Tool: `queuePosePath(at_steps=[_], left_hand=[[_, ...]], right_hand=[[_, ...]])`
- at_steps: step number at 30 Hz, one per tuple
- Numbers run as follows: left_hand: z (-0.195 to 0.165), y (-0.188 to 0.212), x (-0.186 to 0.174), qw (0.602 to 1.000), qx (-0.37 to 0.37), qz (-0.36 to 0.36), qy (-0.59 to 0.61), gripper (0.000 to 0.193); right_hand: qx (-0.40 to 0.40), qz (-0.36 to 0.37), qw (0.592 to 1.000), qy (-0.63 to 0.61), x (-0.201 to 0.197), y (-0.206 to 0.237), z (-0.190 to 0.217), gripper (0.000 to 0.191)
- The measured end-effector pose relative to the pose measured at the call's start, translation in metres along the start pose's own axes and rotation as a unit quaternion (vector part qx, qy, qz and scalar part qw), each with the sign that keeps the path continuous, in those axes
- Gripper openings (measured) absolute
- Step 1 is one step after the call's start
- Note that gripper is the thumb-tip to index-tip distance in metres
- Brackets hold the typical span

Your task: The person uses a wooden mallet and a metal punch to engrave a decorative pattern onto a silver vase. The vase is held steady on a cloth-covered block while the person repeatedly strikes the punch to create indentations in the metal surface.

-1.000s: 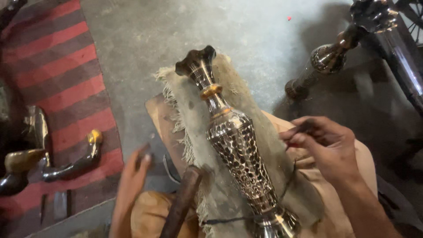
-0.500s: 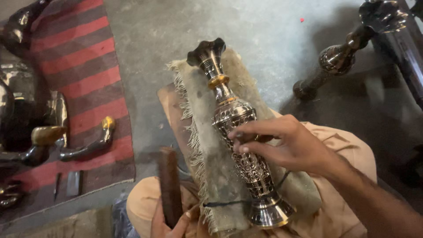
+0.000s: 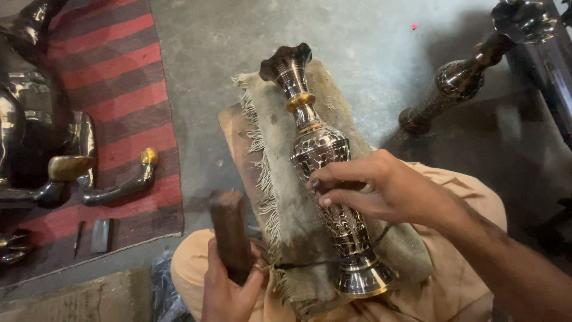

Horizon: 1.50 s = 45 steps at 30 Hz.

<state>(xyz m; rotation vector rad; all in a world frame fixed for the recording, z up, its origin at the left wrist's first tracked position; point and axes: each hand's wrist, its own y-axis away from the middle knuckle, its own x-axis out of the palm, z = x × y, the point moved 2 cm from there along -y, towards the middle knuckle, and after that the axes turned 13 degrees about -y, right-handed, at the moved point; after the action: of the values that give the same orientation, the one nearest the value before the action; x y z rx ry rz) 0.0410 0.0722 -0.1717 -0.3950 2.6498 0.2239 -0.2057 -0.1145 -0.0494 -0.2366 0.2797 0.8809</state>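
Note:
A tall engraved metal vase point(image 3: 316, 149), dark and silver with a brass ring at the neck, lies on a fringed grey cloth point(image 3: 280, 179) over a wooden board on my lap. My right hand point(image 3: 375, 188) rests across the vase's body, fingers pinched around a thin tool pressed to the pattern. My left hand point(image 3: 229, 289) grips a short brown wooden mallet point(image 3: 229, 235), held upright beside the cloth's left edge. A dark cord runs across the cloth near the vase's foot.
A red and dark striped rug point(image 3: 113, 107) lies to the left with a shiny metal animal figure point(image 3: 42, 155) and small chisels point(image 3: 98, 235). Another engraved vase point(image 3: 459, 77) lies on the concrete floor at the upper right.
My right hand has settled onto the vase's body with the thin tool. My left hand has taken the mallet and raised it upright. The view shifted slightly.

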Motion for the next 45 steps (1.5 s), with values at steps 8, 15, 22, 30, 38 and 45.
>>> queuePosePath(at_steps=[8,15,22,30,38,45], left_hand=[[-0.06,-0.017,-0.019,0.956,0.148,-0.077,-0.241,0.075],[-0.094,-0.028,-0.022,0.982,0.115,-0.066,-0.138,0.082],[-0.114,-0.037,-0.031,0.913,0.264,-0.081,-0.3,0.085],[-0.112,-0.04,-0.032,0.894,0.249,-0.105,-0.356,0.08],[-0.108,-0.043,-0.034,0.912,0.22,-0.095,-0.333,0.08],[-0.101,-0.048,-0.032,0.963,0.161,-0.055,-0.21,0.076]], right_hand=[[-0.023,0.007,1.0,0.003,-0.002,-0.001,-0.001,0.033],[-0.018,0.002,1.0,0.012,-0.001,0.0,-0.004,0.028],[-0.022,0.013,1.0,0.004,-0.003,0.0,-0.003,0.028],[-0.034,0.023,0.999,0.011,-0.004,-0.001,-0.004,0.025],[-0.028,0.027,0.999,-0.011,-0.007,-0.002,-0.008,0.029],[-0.017,0.036,0.999,0.003,-0.005,-0.003,-0.016,0.024]])
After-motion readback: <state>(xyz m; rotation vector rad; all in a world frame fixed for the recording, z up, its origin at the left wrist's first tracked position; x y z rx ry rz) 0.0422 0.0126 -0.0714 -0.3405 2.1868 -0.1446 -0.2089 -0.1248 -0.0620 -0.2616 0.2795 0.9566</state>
